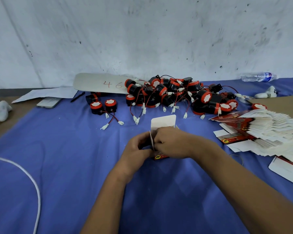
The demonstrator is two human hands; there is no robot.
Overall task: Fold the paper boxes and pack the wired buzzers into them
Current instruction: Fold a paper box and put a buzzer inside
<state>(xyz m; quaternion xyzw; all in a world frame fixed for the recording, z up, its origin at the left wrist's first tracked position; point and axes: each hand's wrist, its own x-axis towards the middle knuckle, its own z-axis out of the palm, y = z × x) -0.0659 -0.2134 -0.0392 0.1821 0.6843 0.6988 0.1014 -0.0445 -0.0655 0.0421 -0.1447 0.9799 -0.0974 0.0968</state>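
Note:
Both hands meet at the table's middle around one small red paper box point(161, 156) with a white lid flap point(163, 121) standing up behind them. My left hand point(136, 146) grips the box's left side. My right hand point(172, 143) curls over its top and pinches a white side flap. What is inside the box is hidden by the hands. A pile of black-and-red wired buzzers point(179, 95) lies beyond the box. Two more buzzers point(103, 106) stand apart to the left. Flat unfolded boxes point(260, 130) fan out at the right.
A blue cloth point(66, 166) covers the table. A white cable point(32, 179) curves at the left. A phone point(48, 102), a pen point(77, 97) and papers lie at the back left. A water bottle point(259, 77) and a white controller point(267, 92) lie at the back right.

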